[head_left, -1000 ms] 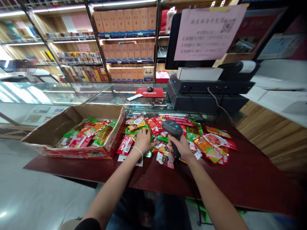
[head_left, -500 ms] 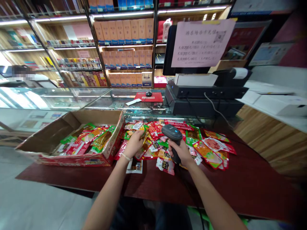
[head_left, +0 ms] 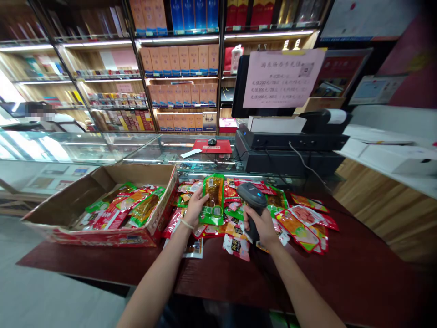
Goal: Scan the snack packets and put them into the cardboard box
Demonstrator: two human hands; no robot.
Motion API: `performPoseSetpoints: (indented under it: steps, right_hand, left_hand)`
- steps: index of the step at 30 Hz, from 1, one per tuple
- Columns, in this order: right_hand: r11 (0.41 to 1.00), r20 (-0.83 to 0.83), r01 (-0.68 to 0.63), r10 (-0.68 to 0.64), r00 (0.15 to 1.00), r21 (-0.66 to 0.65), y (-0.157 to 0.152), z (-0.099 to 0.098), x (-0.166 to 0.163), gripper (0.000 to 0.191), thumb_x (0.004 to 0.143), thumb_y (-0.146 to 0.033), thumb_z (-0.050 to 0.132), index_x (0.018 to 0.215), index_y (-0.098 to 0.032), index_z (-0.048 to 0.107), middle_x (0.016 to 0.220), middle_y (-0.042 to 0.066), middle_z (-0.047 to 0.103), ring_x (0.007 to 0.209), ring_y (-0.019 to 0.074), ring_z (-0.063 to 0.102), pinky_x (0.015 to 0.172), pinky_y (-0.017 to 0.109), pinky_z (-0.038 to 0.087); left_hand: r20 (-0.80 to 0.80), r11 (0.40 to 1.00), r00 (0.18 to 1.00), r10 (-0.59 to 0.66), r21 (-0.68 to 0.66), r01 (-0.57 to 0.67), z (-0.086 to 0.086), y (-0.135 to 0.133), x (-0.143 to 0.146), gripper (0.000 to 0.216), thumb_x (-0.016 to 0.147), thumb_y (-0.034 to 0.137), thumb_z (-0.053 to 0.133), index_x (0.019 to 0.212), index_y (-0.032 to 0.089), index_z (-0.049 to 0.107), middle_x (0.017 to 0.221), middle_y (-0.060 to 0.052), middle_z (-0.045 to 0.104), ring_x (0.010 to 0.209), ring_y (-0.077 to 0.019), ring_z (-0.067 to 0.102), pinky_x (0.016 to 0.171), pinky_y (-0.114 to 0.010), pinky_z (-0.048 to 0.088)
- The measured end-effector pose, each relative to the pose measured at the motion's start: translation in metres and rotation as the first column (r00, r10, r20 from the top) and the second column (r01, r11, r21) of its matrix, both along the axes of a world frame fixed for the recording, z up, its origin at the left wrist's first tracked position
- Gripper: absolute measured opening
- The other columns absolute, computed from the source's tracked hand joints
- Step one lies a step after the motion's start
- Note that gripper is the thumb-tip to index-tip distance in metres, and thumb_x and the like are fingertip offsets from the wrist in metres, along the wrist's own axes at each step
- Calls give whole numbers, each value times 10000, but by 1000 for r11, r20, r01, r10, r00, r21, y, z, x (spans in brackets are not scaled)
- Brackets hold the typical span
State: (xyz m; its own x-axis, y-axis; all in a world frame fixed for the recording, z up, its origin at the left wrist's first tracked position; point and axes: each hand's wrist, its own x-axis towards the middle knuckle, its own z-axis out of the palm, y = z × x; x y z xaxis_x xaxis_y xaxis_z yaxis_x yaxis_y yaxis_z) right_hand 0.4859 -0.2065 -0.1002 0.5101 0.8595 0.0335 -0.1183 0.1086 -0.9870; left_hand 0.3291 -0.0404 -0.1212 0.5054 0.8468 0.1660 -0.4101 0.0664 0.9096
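Note:
My left hand grips a green-edged snack packet by its left side, with the brown food visible through its clear front. The packet is held up over a pile of red, green and white snack packets on the dark red table. In my right hand is a black barcode scanner, fingers wrapped round its handle. Its head is just right of the held packet and apart from it. Left of my hands, an open cardboard box contains several more packets.
Behind the packets is a glass counter with a mouse on a red pad. A monitor bearing a pink paper sign stands above a black cash drawer. More packets lie at the right. Stocked shelves line the back wall.
My left hand has lifted the green-edged packet from the pile and turned its front up beside the scanner. The scanner has shifted slightly right. The view has tilted up a little.

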Motion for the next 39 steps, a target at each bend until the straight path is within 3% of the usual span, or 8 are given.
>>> performPoseSetpoints:
  steps: [4,10,19,24,28,33,36,39]
  right_hand:
    - [998,15,-54,54,998,-28,1,0,-5,412,732,-552,751,692,-194,551,471,-44,536,342,88,465,349,203,389]
    - [990,90,-85,95,991,-112,2,-3,-8,402,711,-550,760,784,-211,557,494,-53,554,345,104,491,341,214,407]
    - [988,102,-76,90,991,-133,2,-5,-8,402,707,-552,753,694,-207,546,491,-43,543,347,102,480,335,218,414]
    - [993,12,-58,59,998,-106,2,1,-7,446,690,-570,767,652,-194,530,455,-44,522,330,90,463,327,201,377]
    - [999,-44,-36,35,998,-37,2,3,-2,415,714,-529,772,655,-185,546,480,-40,534,342,87,478,340,197,378]
    - [999,-80,-50,48,996,-18,1,5,-3,389,701,-502,794,689,-187,567,488,-48,537,340,88,473,339,202,384]
    - [998,-48,-65,64,997,-27,1,4,-5,408,704,-506,794,627,-180,560,476,-35,538,347,87,478,347,200,392]
    - [996,-9,-83,83,997,-16,0,2,-7,412,728,-511,778,609,-175,570,466,-28,542,349,87,483,352,197,395]
  left_hand:
    - [8,1000,1000,28,12,-28,-18,-10,8,694,768,225,710,1424,264,488,1473,-51,512,1399,-241,424,1153,-395,358]
    - [-11,995,999,33,95,-32,-22,-14,11,693,803,215,674,1457,267,451,1529,-44,438,1440,-236,356,1189,-373,292]
    - [-8,996,1000,10,88,-9,-28,-15,13,649,832,244,660,1450,242,460,1418,-77,567,1358,-252,478,1152,-435,356]
    - [-60,954,976,207,236,-188,-16,-16,10,558,826,221,659,1374,241,555,1469,-54,516,1416,-237,398,1206,-424,264]
    - [-107,786,892,439,526,-324,37,-21,-17,475,891,251,594,1366,247,569,1435,-48,552,1369,-223,466,1184,-400,321]
    - [-61,379,664,745,858,-346,115,-26,-91,411,932,255,535,1338,238,599,1323,-51,646,1219,-219,608,1071,-368,466]
    - [-30,212,487,873,922,-323,129,-15,-136,419,933,193,481,1327,255,610,1313,-26,653,1231,-212,600,1077,-369,465]
    - [-140,221,362,922,956,-194,117,3,-168,456,904,145,464,1317,263,619,1374,-29,607,1309,-228,535,1114,-409,430]
